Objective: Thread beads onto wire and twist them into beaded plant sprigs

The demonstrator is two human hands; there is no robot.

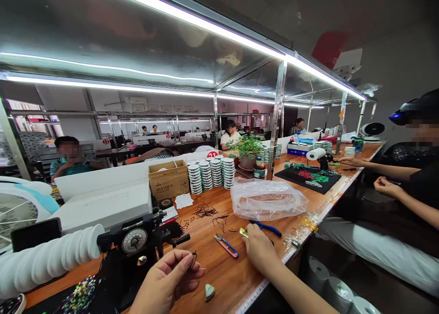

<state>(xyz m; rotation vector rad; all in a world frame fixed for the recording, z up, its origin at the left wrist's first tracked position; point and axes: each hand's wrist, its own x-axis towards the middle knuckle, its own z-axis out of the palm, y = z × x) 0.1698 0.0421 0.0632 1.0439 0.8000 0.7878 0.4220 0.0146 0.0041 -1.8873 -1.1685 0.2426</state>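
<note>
My left hand [171, 277] is closed in a pinch around a short, thin dark piece of wire or cord [195, 258], raised over the wooden bench. My right hand [259, 249] rests at the bench's front edge, fingers curled down at a small yellow object [243, 232], mostly hidden under them. Blue-handled pliers [270, 228] lie just behind that hand, partly covered by it. Between both hands are thread snips [227, 246] with a pink and blue handle. A small pale wedge-shaped piece [209, 292] sits beside my left hand.
Loose dark pieces [205, 210] are scattered mid-bench. A black hand-cranked machine with a dial [134, 240] and white rolls [51, 254] stand left. Behind are a cardboard box [168, 180], stacked spools [216, 172] and a plastic bag [269, 199]. A co-worker [411, 167] sits right.
</note>
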